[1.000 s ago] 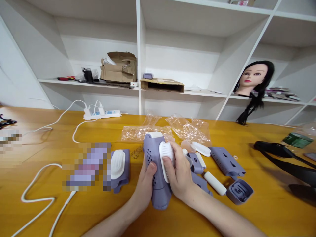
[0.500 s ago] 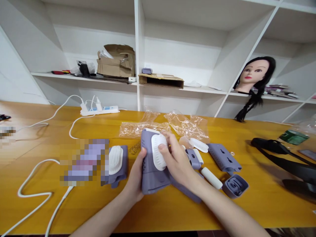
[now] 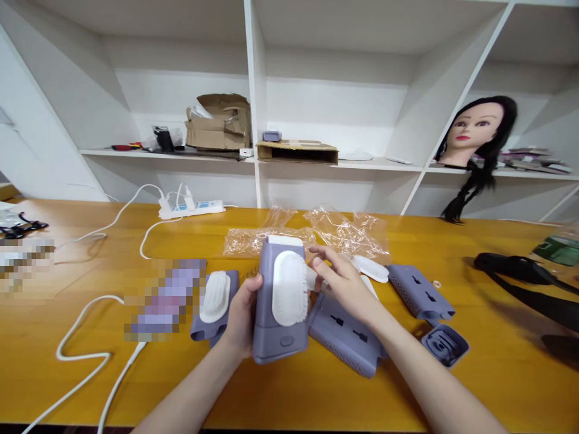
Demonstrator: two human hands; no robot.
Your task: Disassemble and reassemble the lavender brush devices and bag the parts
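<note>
My left hand point(image 3: 244, 313) grips a purple plastic casing point(image 3: 281, 345) from its left side, holding it upright above the table. A white oval bristled pad point(image 3: 289, 289) sits on the casing's front, and an oval button mark shows low down. At the casing's right edge is my right hand point(image 3: 346, 283), its thumb and forefinger apart. A pale piece beside its curled fingers is too blurred to name. Behind my right wrist lies a purple perforated shell point(image 3: 346, 334) with dark slots. A similar purple shell with a white bristled pad point(image 3: 215, 296) lies left of my left hand.
On the right are another slotted purple shell point(image 3: 420, 292), a purple cup-like part point(image 3: 446, 345), a white oval pad point(image 3: 371, 269) and a black strap point(image 3: 511, 265). Clear plastic bags point(image 3: 348, 232) lie behind. A white cable point(image 3: 120, 374) and power strip point(image 3: 194, 208) occupy the left.
My right hand has come off the white pad to the right, its thumb no longer pressing there. The casing has turned to face me more squarely, still in my left hand. The view has shifted slightly.
</note>
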